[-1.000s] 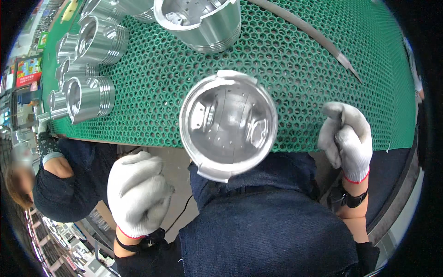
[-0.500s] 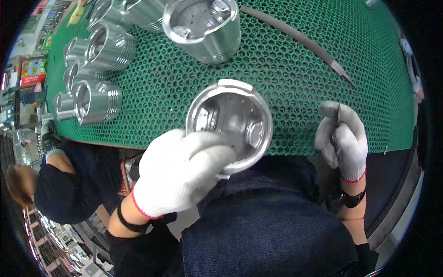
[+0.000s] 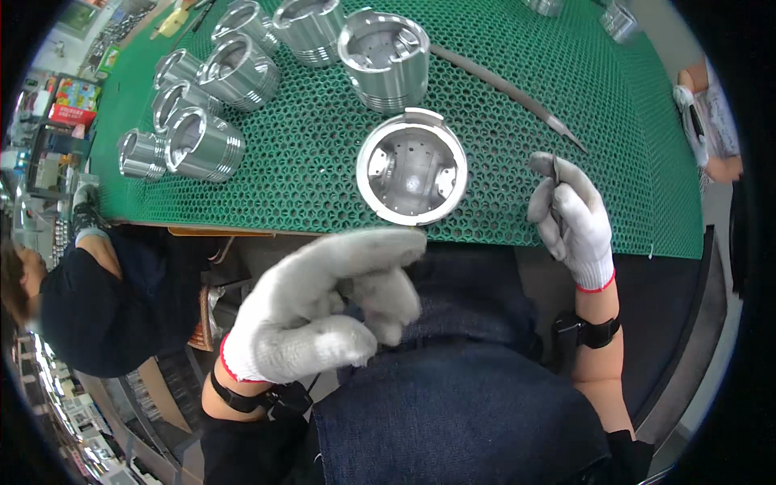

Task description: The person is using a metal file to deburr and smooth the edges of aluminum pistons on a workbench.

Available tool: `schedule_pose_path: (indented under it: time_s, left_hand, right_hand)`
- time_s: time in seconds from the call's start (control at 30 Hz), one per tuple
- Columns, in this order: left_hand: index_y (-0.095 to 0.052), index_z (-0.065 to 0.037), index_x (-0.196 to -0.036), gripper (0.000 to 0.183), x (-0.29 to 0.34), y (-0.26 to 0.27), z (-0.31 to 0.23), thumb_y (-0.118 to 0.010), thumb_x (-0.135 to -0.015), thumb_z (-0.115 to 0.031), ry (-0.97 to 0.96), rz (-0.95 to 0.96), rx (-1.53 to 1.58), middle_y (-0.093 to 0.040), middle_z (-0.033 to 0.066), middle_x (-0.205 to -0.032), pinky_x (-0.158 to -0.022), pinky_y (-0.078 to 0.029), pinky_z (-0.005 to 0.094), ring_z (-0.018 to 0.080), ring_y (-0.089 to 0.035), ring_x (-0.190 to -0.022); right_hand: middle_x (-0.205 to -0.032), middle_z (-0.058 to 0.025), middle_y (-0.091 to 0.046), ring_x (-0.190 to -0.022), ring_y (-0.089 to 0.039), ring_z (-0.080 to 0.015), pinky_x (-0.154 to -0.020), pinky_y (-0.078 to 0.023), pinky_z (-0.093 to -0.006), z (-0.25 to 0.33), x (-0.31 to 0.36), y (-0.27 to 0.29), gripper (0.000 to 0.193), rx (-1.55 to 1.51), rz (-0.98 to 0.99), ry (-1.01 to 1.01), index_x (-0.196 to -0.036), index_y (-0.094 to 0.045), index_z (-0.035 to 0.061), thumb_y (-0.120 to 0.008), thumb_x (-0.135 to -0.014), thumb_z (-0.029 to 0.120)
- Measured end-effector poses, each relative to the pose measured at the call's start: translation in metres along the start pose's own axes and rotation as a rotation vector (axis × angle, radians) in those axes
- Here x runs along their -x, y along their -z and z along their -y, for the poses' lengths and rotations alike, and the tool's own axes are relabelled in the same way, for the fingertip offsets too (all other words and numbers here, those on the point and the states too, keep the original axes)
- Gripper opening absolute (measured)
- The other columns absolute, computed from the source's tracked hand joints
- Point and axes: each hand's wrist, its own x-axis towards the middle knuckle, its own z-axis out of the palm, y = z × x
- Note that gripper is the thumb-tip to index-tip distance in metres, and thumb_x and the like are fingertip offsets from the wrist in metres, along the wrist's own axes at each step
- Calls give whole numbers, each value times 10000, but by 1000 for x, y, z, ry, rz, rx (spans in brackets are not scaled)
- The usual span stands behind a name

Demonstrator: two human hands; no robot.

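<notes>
A silver metal piston (image 3: 414, 174) rests on the green honeycomb mat, its hollow side facing up, close to the mat's front edge. My left hand (image 3: 323, 303), in a white glove, hangs just in front of it with thumb and fingers apart and nothing in them. To the right, my gloved right hand (image 3: 578, 218) is closed on a thin dark blade-like piece that shows between thumb and fingers; the rest of it is hidden. Beyond that hand lies a long narrow metal tool (image 3: 513, 93) with a pointed tip, perhaps a file.
Several more pistons (image 3: 206, 149) stand at the left of the green mat (image 3: 307, 182), and one (image 3: 384, 69) is right behind the nearest piston. A person (image 3: 121, 299) sits at the left. At the far right another person's gloved hand (image 3: 692, 121) holds a dark tool, near another piston (image 3: 619, 22).
My left hand has let go of the piston and drawn back toward me, fingers opened. The piston now stands on the mat. My right hand keeps its grip on the thin piece.
</notes>
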Motion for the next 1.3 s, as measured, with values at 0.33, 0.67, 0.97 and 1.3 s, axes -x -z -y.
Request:
schedule_pose_path:
  time_s: [0.33, 0.67, 0.97, 1.3]
  left_hand:
    - [-720, -157, -1052, 385, 22, 30, 17, -874, -709, -244, -31, -353, -1338, -714, 59, -919, -730, -556, 394, 285, -701, -801]
    - [-640, -20, -1078, 310, 121, 158, -18, -798, -823, -101, 90, -1078, -1565, -685, 94, -851, -704, -537, 319, 192, -673, -762]
    - [-606, -35, -1241, 450, 52, 178, -19, -725, -820, 66, -342, -1140, -1550, -688, 124, -1117, -812, -569, 348, 222, -690, -946]
    - [-593, -39, -1128, 407, -146, 63, 33, -732, -785, -208, -499, -208, -1660, -601, 156, -1109, -1025, -425, 486, 349, -573, -1122]
  right_hand:
    - [-759, -81, -639, -417, -441, -62, -350, -333, -197, -15, -5, 7, 442, -10, -60, 62, -1366, -536, -39, -527, -990, 194]
    - [-721, -51, -592, -423, -391, -48, -373, -292, -189, -21, -4, 13, 483, 27, -181, 2, -1369, -517, -44, -555, -973, 231]
    - [-745, -75, -599, -372, -370, -64, -331, -285, -202, -29, -4, 15, 476, 57, -146, 5, -1398, -492, -49, -463, -980, 177]
    - [-762, -95, -606, -390, -405, -77, -330, -313, -211, -19, 0, 11, 466, 16, -142, -40, -1381, -516, -34, -430, -950, 121]
